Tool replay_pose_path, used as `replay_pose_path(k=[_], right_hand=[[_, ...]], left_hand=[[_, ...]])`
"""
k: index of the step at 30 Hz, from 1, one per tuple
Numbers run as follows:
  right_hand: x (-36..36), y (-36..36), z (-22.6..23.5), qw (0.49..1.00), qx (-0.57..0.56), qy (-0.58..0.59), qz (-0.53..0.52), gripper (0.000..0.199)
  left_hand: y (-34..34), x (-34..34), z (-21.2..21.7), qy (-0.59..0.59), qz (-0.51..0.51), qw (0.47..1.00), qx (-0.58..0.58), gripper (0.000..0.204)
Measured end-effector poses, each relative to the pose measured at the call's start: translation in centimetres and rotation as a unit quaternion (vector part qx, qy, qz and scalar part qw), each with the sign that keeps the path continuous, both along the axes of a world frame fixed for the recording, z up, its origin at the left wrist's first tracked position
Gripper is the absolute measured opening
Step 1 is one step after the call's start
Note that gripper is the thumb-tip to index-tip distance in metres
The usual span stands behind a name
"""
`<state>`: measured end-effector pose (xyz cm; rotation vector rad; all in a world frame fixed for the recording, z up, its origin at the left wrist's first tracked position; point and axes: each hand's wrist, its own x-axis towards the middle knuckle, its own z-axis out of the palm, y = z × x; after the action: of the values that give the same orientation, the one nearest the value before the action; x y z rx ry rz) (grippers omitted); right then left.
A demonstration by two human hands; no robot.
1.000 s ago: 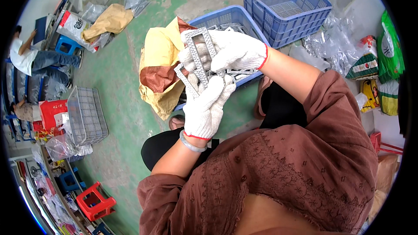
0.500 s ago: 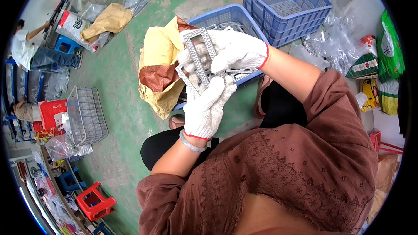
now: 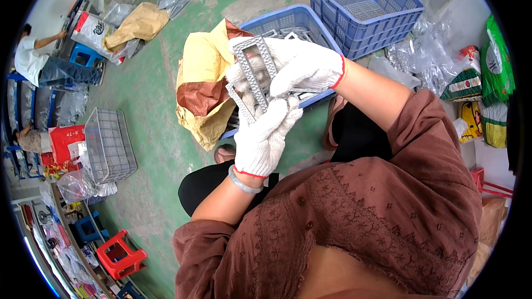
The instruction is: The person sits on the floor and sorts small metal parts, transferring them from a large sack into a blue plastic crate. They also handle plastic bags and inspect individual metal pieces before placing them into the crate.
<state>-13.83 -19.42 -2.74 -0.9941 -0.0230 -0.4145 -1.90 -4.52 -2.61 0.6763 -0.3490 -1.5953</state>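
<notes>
White knitted gloves with red cuffs cover both my hands. My right hand (image 3: 313, 65) grips a grey metal rectangular frame (image 3: 255, 77) with textured bars, its fingers partly behind the frame. Just below it, my left hand (image 3: 259, 145) is closed on a second grey frame (image 3: 238, 99), thumb pressed near the lower ends where both frames meet. The gloves hide those ends. Beneath my hands stands a blue plastic basket (image 3: 275, 15) holding several similar grey frames. A yellow paper sack (image 3: 204, 55) with a brown lining lies over the basket's left side.
Behind to the right is a stacked blue crate (image 3: 366, 33), beside clear plastic bags (image 3: 426, 55). At left stand a grey mesh crate (image 3: 111, 147) and a red stool (image 3: 122, 254). Another person (image 3: 39, 61) is at the far left. My feet flank the basket's near side.
Both hands keep their grip on the frames and have shifted only very slightly. The basket and sack look the same.
</notes>
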Motion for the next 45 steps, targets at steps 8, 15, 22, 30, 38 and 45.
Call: replay_pose_path(k=[8,15,22,30,38,45], right_hand=[[0.0,0.7,0.9,0.999,0.013,0.032,-0.034,0.05],[0.0,0.8,1.3,0.997,0.01,0.056,-0.053,0.039],[-0.1,1.2,1.8,0.988,-0.019,0.109,-0.111,0.034],[-0.2,1.2,1.7,0.982,-0.029,0.143,-0.123,0.058],[0.2,2.1,1.5,0.98,0.016,0.111,-0.165,0.071],[0.2,2.5,1.6,0.978,0.032,0.104,-0.18,0.07]], left_hand=[[0.1,0.0,0.1,-0.006,0.004,1.0,0.004,0.05],[0.3,0.1,0.0,0.026,0.004,0.999,0.026,0.044],[0.3,0.7,-0.9,0.098,-0.015,0.995,0.028,0.025],[0.3,0.9,-1.4,0.12,-0.047,0.991,0.025,0.028],[0.5,1.2,-2.0,0.126,-0.054,0.99,0.026,0.036],[0.4,1.6,-2.6,0.17,-0.071,0.983,0.024,0.044]])
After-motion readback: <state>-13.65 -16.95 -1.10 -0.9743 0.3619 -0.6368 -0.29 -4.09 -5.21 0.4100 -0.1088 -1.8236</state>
